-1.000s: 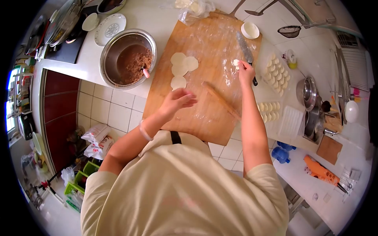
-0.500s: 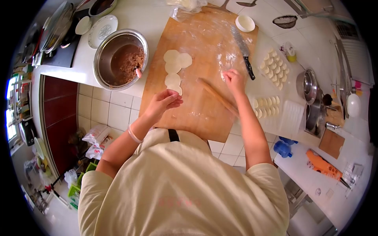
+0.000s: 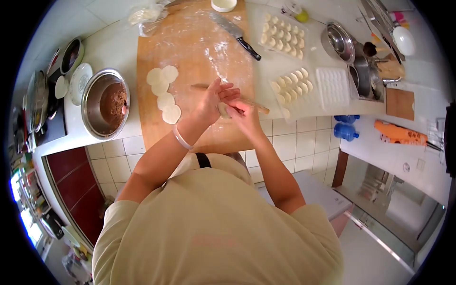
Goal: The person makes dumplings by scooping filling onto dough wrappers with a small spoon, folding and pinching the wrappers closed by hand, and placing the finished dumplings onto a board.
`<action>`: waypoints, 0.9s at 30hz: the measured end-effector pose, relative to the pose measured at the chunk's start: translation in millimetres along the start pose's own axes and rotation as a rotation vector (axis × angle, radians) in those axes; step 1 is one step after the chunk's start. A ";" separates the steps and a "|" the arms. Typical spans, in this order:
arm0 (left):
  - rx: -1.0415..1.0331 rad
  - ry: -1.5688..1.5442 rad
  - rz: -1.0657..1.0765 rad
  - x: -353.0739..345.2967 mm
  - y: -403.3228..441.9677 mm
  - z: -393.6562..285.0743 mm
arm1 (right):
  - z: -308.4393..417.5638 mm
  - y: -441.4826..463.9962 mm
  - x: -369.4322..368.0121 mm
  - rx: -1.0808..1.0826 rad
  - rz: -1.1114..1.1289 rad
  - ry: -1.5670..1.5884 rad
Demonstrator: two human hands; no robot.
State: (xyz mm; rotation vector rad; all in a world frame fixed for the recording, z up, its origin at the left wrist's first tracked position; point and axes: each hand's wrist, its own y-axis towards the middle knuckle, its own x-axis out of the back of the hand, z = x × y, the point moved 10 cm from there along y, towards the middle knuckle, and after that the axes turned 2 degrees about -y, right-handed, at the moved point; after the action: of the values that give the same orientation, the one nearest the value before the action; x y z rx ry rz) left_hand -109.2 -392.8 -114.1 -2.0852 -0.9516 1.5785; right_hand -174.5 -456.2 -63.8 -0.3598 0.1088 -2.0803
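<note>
Over the lower part of the floured wooden board (image 3: 199, 38), my two hands meet. The right hand (image 3: 245, 118) is closed, pinching a small pale piece of dough (image 3: 223, 110) against the left palm. My left hand (image 3: 214, 102) is open with its fingers stretched out, and the dough touches its lower edge. Whether the piece is a lump or a flat round, I cannot tell. A wooden rolling pin (image 3: 260, 109) lies beneath the hands, partly hidden. To the left are several thin round dough wrappers (image 3: 166, 101), some overlapping.
A steel bowl of meat filling (image 3: 114, 102) stands left of the board. A black-handled knife (image 3: 246, 47) lies near the board's right edge. Trays of shaped dumplings (image 3: 283, 35) sit on the counter to the right, beside a white ridged tray (image 3: 332, 88).
My right hand has come from the floury patch at right to the left hand. The left has turned with fingers extended, away from the wrappers. The view has shifted right.
</note>
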 end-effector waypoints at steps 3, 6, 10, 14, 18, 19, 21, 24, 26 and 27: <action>-0.023 -0.037 0.164 13.4 25.1 4.9 | -36.6 -16.4 51.8 -0.132 0.034 -0.002; -0.079 0.070 0.184 26.3 23.1 -3.3 | -81.3 -16.9 166.3 -0.211 -0.272 0.051; -0.417 0.822 -0.101 51.2 -4.7 -14.4 | -131.1 -10.8 273.3 -0.102 -0.521 -0.226; -0.298 0.799 -0.195 84.2 -30.4 -6.4 | -134.8 -0.2 274.8 -0.029 -0.416 -0.699; -0.203 0.667 -0.248 118.7 -48.2 -0.3 | -130.6 4.9 260.5 -0.030 -0.354 -0.902; -0.205 0.636 -0.262 124.4 -52.0 -0.9 | -128.3 5.6 257.5 -0.027 -0.348 -0.902; -0.219 0.593 -0.271 133.1 -58.1 -3.3 | -117.2 7.8 248.1 0.013 -0.332 -1.097; -0.258 0.536 -0.275 144.4 -69.1 -10.1 | -109.5 10.9 241.6 -0.138 -0.270 -1.241; -0.305 0.509 -0.302 156.7 -79.5 -17.2 | -78.8 20.0 219.7 -0.095 -0.296 -1.256; -0.312 0.600 -0.265 158.6 -81.2 -15.9 | -62.2 29.2 206.9 -0.083 -0.343 -1.274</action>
State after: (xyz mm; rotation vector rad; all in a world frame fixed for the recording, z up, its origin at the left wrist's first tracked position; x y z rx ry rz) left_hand -94.4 -223.1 -168.8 -2.3070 -1.2213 0.6363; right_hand -266.8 -652.5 -86.0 -1.7500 -0.6623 -1.7908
